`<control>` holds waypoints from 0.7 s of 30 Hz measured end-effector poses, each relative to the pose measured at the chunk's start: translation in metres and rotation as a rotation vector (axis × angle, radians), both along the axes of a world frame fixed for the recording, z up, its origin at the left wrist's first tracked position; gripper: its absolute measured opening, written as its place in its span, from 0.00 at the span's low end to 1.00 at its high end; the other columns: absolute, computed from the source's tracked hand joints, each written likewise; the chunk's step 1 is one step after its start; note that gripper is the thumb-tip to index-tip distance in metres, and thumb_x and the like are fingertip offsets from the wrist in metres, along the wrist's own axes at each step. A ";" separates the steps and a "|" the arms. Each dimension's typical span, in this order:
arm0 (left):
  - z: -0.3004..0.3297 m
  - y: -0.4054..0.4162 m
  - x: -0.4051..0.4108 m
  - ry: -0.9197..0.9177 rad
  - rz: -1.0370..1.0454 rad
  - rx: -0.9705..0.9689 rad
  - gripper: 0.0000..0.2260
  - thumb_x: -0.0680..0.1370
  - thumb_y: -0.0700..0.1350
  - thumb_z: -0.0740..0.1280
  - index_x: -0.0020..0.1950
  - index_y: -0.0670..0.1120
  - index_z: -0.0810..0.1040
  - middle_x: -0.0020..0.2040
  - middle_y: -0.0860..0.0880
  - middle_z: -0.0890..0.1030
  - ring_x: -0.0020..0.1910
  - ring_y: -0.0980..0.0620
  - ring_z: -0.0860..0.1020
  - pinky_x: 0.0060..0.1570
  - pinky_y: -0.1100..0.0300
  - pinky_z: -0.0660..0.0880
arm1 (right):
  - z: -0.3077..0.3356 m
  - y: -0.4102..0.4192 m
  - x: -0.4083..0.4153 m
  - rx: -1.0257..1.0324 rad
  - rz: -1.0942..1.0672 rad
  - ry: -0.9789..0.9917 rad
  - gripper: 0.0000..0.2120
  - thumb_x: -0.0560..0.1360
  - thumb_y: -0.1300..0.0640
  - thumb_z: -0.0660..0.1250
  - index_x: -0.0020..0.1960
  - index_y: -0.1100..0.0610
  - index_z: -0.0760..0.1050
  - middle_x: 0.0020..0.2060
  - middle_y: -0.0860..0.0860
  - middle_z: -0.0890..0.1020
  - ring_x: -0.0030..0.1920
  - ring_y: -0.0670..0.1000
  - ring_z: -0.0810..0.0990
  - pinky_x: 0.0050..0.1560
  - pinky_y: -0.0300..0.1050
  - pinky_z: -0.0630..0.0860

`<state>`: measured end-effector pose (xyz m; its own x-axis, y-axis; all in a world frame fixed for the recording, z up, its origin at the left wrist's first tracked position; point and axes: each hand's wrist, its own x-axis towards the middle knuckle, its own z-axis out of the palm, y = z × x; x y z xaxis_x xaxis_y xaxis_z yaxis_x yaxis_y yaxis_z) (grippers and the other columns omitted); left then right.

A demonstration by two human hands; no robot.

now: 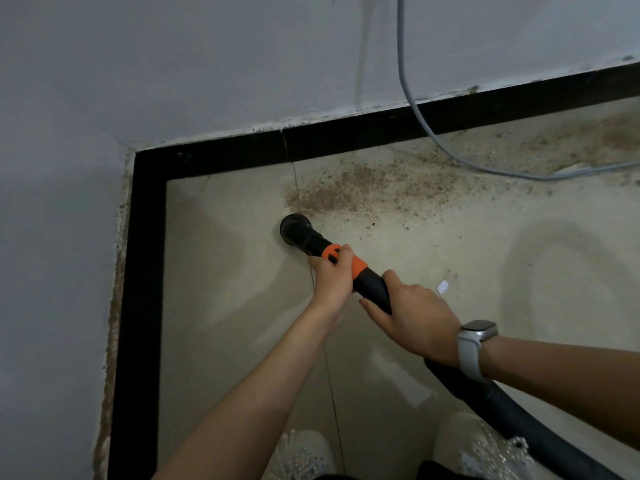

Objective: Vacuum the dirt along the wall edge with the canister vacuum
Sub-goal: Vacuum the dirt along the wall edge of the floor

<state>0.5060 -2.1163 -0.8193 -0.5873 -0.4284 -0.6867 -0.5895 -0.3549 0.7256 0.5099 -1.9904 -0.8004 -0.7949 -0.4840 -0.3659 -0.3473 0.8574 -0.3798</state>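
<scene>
Black with an orange collar, the vacuum nozzle (pixel 311 240) is gripped by both hands: the left hand (pixel 330 277) has its fingers curled round the orange band, and the right hand (pixel 412 317), with a pale watch (pixel 476 344) on its wrist, wraps its fingers round the tube just behind, where the black hose (pixel 502 407) trails back past its wrist. Beyond the left fingertips the round mouth sits on the beige floor tile (pixel 225 271), its far edge at a patch of brown dirt (pixel 363 188) that spreads along the black skirting (pixel 346 136), where a grey cable (pixel 412 98) hangs down the wall.
</scene>
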 end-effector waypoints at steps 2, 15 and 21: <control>-0.002 -0.011 -0.008 0.016 0.024 0.015 0.20 0.80 0.47 0.61 0.66 0.40 0.59 0.47 0.46 0.72 0.47 0.48 0.75 0.48 0.50 0.76 | 0.000 -0.011 -0.004 0.002 0.002 0.025 0.16 0.77 0.40 0.57 0.45 0.51 0.57 0.32 0.49 0.70 0.37 0.58 0.78 0.28 0.47 0.58; -0.015 -0.065 -0.048 0.103 -0.037 0.084 0.20 0.80 0.49 0.61 0.68 0.43 0.60 0.47 0.47 0.72 0.43 0.51 0.76 0.37 0.58 0.76 | -0.001 -0.065 -0.037 0.013 -0.037 0.091 0.15 0.78 0.41 0.56 0.47 0.52 0.57 0.28 0.45 0.65 0.25 0.49 0.64 0.25 0.44 0.56; -0.015 -0.087 -0.074 0.102 -0.051 0.078 0.20 0.80 0.49 0.61 0.68 0.43 0.59 0.49 0.47 0.73 0.43 0.51 0.76 0.33 0.60 0.74 | -0.008 -0.090 -0.058 0.016 -0.089 0.103 0.15 0.78 0.42 0.57 0.47 0.53 0.57 0.28 0.45 0.65 0.26 0.50 0.63 0.25 0.44 0.56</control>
<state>0.4321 -2.2034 -0.8342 -0.6756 -0.3438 -0.6522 -0.5330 -0.3834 0.7542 0.4517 -2.0806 -0.8083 -0.8683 -0.4046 -0.2870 -0.3061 0.8923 -0.3317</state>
